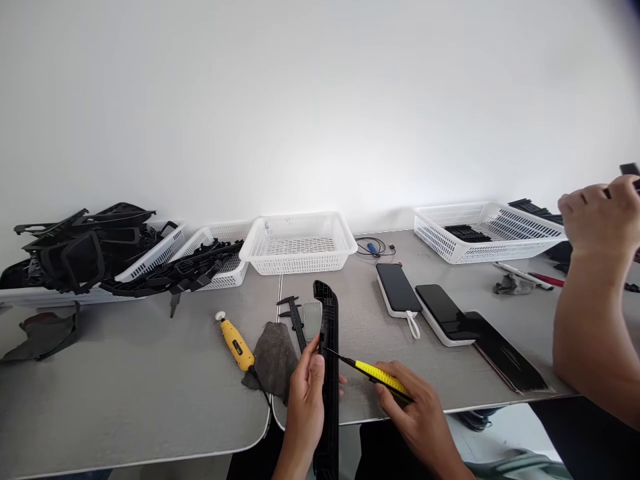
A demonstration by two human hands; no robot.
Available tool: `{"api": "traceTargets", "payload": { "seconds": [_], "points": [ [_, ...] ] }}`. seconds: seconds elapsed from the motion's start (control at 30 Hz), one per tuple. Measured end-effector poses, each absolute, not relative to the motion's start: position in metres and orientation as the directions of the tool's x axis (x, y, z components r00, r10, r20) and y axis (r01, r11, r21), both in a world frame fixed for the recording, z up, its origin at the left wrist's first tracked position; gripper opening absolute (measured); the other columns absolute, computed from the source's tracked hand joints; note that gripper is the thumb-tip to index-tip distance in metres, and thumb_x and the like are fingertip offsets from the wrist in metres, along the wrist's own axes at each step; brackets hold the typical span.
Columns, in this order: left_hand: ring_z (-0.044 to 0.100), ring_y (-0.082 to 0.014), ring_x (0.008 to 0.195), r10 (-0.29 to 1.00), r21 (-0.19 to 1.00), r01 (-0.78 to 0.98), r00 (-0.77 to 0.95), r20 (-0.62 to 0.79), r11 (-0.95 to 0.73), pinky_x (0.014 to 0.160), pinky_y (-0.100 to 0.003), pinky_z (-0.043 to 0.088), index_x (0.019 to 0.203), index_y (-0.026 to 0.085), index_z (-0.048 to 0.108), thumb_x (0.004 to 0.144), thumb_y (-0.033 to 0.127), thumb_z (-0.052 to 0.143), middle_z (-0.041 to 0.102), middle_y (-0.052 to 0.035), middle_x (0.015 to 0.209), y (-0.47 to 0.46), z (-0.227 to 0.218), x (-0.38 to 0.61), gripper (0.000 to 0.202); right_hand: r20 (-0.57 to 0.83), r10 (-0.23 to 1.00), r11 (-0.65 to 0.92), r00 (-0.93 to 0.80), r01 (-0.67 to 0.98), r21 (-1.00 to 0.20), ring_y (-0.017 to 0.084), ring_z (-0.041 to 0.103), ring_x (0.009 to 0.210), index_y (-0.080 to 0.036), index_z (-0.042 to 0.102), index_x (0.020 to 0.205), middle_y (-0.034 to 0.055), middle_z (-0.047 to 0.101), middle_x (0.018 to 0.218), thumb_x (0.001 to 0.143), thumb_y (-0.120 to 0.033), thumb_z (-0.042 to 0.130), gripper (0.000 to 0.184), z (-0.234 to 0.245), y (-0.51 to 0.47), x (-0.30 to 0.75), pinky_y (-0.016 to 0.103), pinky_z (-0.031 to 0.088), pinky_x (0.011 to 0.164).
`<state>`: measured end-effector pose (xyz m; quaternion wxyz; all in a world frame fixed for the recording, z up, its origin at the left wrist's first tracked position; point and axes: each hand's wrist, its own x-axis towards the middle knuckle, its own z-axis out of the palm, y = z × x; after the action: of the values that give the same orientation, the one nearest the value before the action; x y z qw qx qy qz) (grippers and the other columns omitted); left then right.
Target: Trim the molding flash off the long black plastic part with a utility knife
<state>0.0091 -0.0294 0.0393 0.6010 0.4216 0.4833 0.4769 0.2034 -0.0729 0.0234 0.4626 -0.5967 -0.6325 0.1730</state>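
Nearest the lens, left hand closed around a long black plastic trim strip, thumb and fingers pinching its sides. The strip is stood on its narrow edge, seemingly so that this edge faces the tool. Its far end reaches over the table, and its near end hangs past the table's front edge towards the person's lap. Right hand grips a yellow-handled tool low and slanted, much as a pen is held. The thin dark tip touches the strip just above the left thumb, a hold that probably gives fine control.

Just left of the strip lie a grey cloth, a yellow rotary tool and a black caliper, all within easy reach. An empty white basket stands behind them, and baskets heaped with black parts stand further left. To the right lie a white power bank carrying a phone, then a second phone, well apart from the strip. At the far right a co-worker's hand is raised above another white basket, closed on something small and dark
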Motion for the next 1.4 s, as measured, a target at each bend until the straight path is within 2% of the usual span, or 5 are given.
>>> {"api": "traceTargets", "payload": {
  "seconds": [0.23,0.53,0.83,1.1,1.4],
  "points": [
    [0.076,-0.0231,0.071,0.981,0.955,-0.235,0.114,-0.157,0.180,0.063,-0.033,0.063,0.132,0.016,0.063,0.091,0.068,0.068,0.079,-0.0110,0.101,-0.024,0.030,0.007,0.067,0.399,0.907,0.244,0.136,0.602,-0.760,0.021,0.077,0.084,-0.024,0.076,0.107,0.0051,0.079,0.094,0.099,-0.038,0.060,0.023,0.015,-0.073,0.203,0.024,0.062,0.074],
    [0.073,-0.0173,0.068,0.963,0.929,-0.290,0.210,-0.170,0.228,0.057,-0.029,0.060,0.148,0.020,0.053,0.090,0.056,0.076,0.070,-0.0187,0.135,-0.023,0.022,0.006,0.072,0.383,0.909,0.213,0.166,0.604,-0.768,0.019,0.079,0.087,-0.025,0.074,0.112,0.0057,0.080,0.101,0.102,-0.046,0.057,0.029,0.005,-0.069,0.202,0.022,0.063,0.076],
    [0.071,-0.0174,0.074,0.953,0.919,-0.321,0.268,-0.144,0.229,0.061,-0.030,0.060,0.158,0.024,0.048,0.095,0.039,0.064,0.065,-0.0169,0.143,-0.027,0.028,0.002,0.066,0.343,0.918,0.168,0.197,0.590,-0.790,0.019,0.078,0.094,-0.027,0.073,0.117,0.0044,0.080,0.107,0.102,-0.048,0.058,0.030,-0.001,-0.068,0.201,0.024,0.063,0.080],
    [0.070,-0.0197,0.081,0.963,0.940,-0.282,0.241,-0.123,0.191,0.060,-0.031,0.062,0.161,0.028,0.042,0.097,0.052,0.065,0.057,-0.0172,0.153,-0.026,0.017,0.001,0.072,0.334,0.912,0.165,0.238,0.534,-0.829,0.021,0.079,0.098,-0.023,0.073,0.121,0.0088,0.080,0.116,0.103,-0.048,0.057,0.035,0.005,-0.073,0.208,0.024,0.064,0.083],
    [0.072,-0.0203,0.079,0.960,0.947,-0.260,0.254,-0.122,0.189,0.061,-0.030,0.060,0.160,0.027,0.045,0.095,0.056,0.069,0.061,-0.0176,0.149,-0.028,0.016,0.003,0.075,0.329,0.910,0.152,0.253,0.536,-0.830,0.023,0.079,0.107,-0.024,0.075,0.122,0.0083,0.080,0.119,0.102,-0.047,0.059,0.035,-0.002,-0.068,0.206,0.026,0.065,0.089]
  ]
}}
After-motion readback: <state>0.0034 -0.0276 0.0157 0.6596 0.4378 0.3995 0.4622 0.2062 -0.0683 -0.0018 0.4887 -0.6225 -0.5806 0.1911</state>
